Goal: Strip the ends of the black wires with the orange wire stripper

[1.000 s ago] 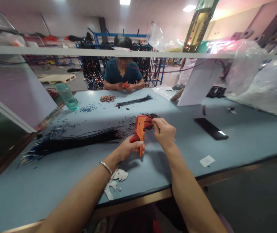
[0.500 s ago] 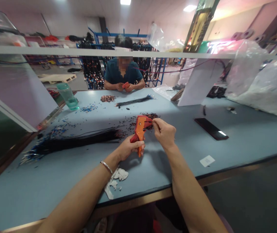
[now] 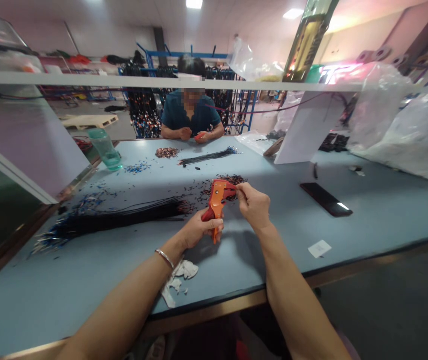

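Note:
My left hand (image 3: 203, 227) is wrapped round the handles of an orange and red hand tool (image 3: 217, 194), its head pointing up and right. At the tool's jaws, my right hand (image 3: 252, 201) has its fingers pinched together; whatever they hold is too small to make out. Left of the tool lies a long bundle of black wires (image 3: 119, 218) with blue and bare ends at the far left. Small dark scraps (image 3: 234, 179) are heaped behind the tool's head.
A person (image 3: 192, 116) sits across the table (image 3: 244, 315) with a red tool. A smaller wire bundle (image 3: 209, 157), copper-coloured bits (image 3: 166, 152), a green bottle (image 3: 105, 149), a phone (image 3: 326, 199), a white card (image 3: 320, 249) and torn white paper (image 3: 185, 270) lie about. A shelf (image 3: 142, 81) crosses above.
My hands and the tool have barely shifted. Across the table, the person's hands have moved apart, and the red tool now sits lower in one of them.

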A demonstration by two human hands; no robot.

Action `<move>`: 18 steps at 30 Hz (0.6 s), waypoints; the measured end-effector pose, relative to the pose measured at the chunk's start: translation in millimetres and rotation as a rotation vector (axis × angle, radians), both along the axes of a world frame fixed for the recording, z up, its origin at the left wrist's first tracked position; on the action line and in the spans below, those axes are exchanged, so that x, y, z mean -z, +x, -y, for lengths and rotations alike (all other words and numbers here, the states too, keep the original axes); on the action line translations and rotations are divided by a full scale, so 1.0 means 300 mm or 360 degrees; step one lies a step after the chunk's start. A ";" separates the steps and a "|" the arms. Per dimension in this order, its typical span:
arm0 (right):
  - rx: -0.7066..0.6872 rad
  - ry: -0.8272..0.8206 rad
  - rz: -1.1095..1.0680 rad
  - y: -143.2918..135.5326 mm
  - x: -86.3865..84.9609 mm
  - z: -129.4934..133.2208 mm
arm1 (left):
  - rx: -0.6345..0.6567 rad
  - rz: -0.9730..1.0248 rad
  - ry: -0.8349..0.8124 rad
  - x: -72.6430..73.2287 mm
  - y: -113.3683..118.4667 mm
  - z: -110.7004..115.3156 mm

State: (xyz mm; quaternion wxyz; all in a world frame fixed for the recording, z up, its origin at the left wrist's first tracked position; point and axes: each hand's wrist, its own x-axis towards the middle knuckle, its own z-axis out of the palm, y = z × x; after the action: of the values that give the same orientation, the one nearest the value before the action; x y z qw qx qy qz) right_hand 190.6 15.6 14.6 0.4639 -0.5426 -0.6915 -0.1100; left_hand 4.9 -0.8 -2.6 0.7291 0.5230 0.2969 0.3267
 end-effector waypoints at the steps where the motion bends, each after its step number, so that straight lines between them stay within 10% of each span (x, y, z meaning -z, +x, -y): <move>1: -0.0001 -0.0002 0.0003 0.000 -0.001 0.001 | -0.0006 -0.0007 0.0004 0.000 0.001 0.000; 18: 0.0102 0.0025 -0.0057 -0.028 0.023 -0.007 | -0.0044 -0.0029 0.0136 0.011 0.007 0.004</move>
State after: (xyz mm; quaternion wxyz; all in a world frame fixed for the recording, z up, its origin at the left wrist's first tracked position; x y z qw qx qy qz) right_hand 182.4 17.6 7.7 0.4767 -0.5627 -0.6646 -0.1204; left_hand 7.1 -2.2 -6.0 0.6989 0.5523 0.2964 0.3443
